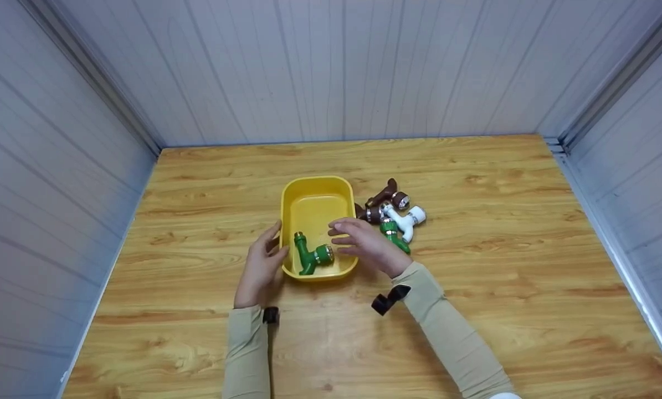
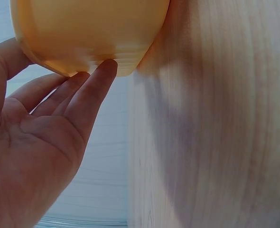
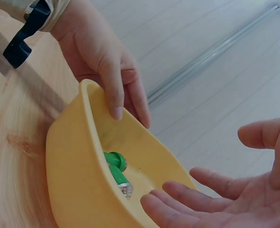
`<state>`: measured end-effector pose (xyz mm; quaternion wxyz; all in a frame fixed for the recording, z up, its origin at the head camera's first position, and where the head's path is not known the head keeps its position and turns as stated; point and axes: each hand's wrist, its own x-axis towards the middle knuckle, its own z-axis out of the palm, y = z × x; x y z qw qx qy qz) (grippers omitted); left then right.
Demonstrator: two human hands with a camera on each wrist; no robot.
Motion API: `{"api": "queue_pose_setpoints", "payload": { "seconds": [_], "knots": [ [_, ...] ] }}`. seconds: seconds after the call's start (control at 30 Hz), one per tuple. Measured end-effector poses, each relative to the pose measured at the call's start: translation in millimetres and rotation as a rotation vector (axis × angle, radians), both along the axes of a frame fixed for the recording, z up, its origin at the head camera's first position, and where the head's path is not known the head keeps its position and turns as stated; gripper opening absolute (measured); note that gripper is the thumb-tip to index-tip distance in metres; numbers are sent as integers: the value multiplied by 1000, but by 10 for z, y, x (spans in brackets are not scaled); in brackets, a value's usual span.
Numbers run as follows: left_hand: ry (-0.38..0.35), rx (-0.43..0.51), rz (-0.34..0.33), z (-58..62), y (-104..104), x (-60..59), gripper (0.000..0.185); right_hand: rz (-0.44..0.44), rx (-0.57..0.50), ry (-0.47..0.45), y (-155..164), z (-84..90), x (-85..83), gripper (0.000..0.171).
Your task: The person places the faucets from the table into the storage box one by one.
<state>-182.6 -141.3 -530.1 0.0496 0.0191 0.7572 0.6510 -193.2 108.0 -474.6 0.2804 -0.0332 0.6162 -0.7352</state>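
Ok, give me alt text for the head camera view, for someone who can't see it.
A yellow plastic tub on a wooden table holds one green tap fitting; the left hand touches its left wall and the open right hand hovers over its right rim. Brown, white and green fittings lie heaped right of the tub.

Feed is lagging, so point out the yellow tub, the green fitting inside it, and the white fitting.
yellow tub (image 1: 315, 184), head view, far rim.
green fitting (image 1: 311, 256), head view, middle of body.
white fitting (image 1: 407, 219), head view, middle of body.
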Motion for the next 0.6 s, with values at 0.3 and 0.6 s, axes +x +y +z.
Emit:
{"api": "queue_pose_setpoints", "payload": {
  "seconds": [0.3,0.6],
  "knots": [
    [64,-5,-39,8,-15,-3,59,-10,-17,13,153,75,30,43],
    [59,-31,-25,-33,-24,-11,59,-44,-72,68,366,165,63,46]
  ]
}}
